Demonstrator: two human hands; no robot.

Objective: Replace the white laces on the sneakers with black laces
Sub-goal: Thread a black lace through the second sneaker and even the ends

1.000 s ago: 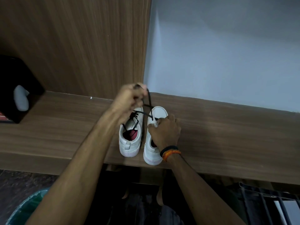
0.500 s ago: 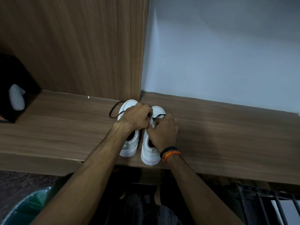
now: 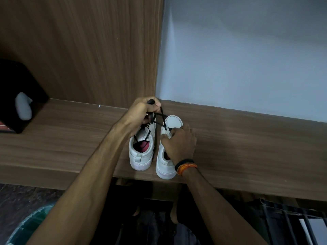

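Brown wood makes up the tabletop (image 3: 247,142), and behind it stand a wooden panel (image 3: 88,50) and a pale blue wall (image 3: 247,50). Two white sneakers sit side by side near the front edge of the tabletop, heels toward the person.

The left sneaker (image 3: 141,152) has a black lace through its holes and a red inside. The right sneaker (image 3: 168,156) sits just beside it.

The left hand (image 3: 143,112) is lifted above the toes of the sneakers. Its fingers are curled tight around a black lace (image 3: 160,121), which runs down in a stretched line to the front of the right sneaker. The right hand (image 3: 178,144) rests on top of the right sneaker. Its fingers are bent and pinch the shoe near the lace holes. A black and orange band (image 3: 185,165) goes around the right wrist.

On the far left of the tabletop stands a black box (image 3: 17,89) with something pale grey (image 3: 23,108) sticking out of its front. A bit of red shows at the bottom of the box, but no words can be read there. No brand name can be seen on the sneakers.

Down at the bottom left is a green bin (image 3: 31,227). At the bottom right is a dark wire rack (image 3: 292,221).
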